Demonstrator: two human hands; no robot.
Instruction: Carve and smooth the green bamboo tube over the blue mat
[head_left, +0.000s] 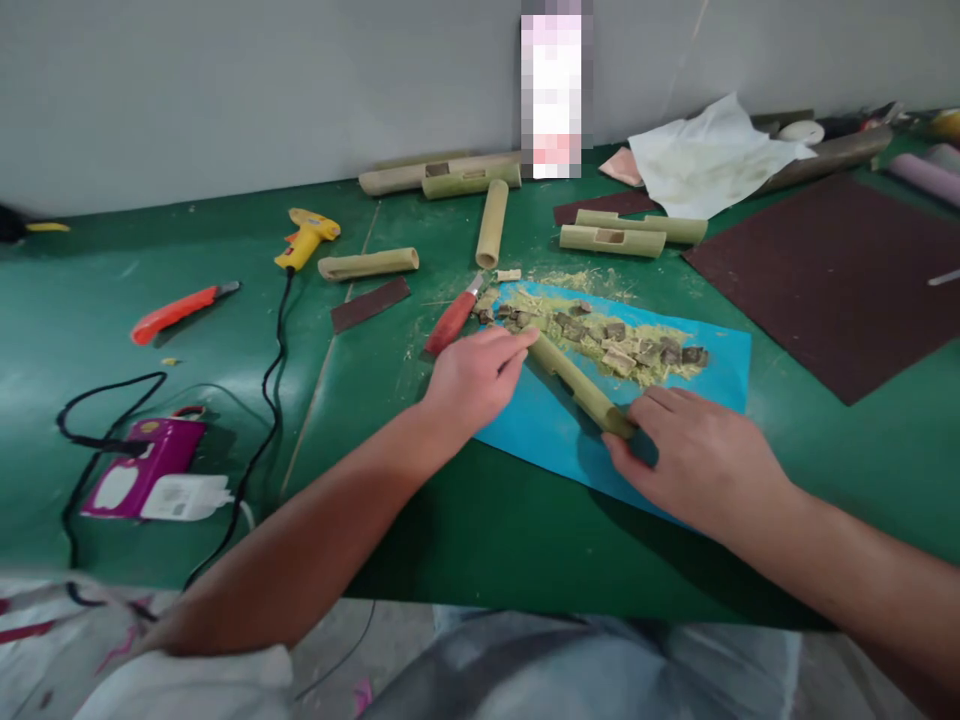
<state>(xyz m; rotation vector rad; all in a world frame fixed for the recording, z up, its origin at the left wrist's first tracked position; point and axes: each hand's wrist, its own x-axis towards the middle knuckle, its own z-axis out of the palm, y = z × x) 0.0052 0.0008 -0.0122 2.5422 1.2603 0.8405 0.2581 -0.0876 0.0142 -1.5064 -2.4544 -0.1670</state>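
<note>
Between my two hands lies a green bamboo tube (pixel 577 383) with a notch cut in its side, slanting over a blue sheet (pixel 540 440). My left hand (pixel 480 375) pinches its upper left end. Its lower right end is gripped by the thumb and fingers of my right hand (pixel 694 455). Just behind the tube, bamboo chips and shavings (pixel 619 345) are heaped on the sheet. A red-handled knife (pixel 452 322) rests beside my left hand, its blade pointing away from me.
Notched bamboo tubes (pixel 611 241) lie toward the back. On the left are a yellow glue gun (pixel 306 240) with a black cord, an orange cutter (pixel 180 310) and a purple power strip (pixel 161 450). Brown sheet (pixel 832 280) and white paper (pixel 705 160) sit at right.
</note>
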